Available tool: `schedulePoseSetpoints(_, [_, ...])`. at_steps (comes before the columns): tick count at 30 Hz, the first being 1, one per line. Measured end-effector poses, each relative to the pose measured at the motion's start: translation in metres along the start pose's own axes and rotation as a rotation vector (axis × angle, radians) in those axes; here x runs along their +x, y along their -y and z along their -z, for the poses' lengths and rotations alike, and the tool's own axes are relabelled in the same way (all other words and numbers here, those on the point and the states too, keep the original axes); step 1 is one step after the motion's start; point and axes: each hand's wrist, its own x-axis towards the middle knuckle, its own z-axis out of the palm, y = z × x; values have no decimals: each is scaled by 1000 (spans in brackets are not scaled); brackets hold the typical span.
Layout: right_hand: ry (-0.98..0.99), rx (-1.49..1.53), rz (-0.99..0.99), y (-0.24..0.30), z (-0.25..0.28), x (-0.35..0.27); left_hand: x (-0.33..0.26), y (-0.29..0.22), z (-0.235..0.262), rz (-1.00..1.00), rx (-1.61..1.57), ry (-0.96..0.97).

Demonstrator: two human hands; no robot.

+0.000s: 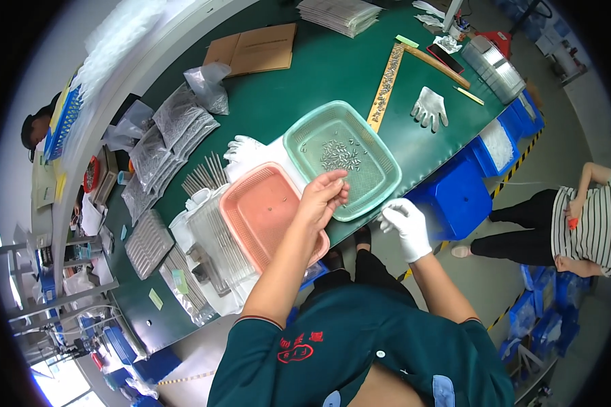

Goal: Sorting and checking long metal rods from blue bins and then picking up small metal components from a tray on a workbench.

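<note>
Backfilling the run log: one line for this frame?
left hand: bare, over green basket rim | right hand: white glove, off table edge | pink basket: beside green

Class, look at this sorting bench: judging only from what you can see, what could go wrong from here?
1. The green basket overhangs the table edge; a nudge from the bare left hand might tip it, spilling the small metal parts.
2. The gloved right hand hovers off the table; anything it pinches could fall to the floor.

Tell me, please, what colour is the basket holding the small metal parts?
Pale green basket, seen best in the head view.
</note>
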Motion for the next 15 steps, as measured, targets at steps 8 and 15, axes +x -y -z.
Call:
schedulePoseSetpoints(8, [61, -5, 173, 33, -65, -5, -71, -6, -17, 56, -536, -60])
schedulePoseSetpoints(15, [140, -261, 414, 23, -81, -10, -100, -6, -19, -8, -664, 29])
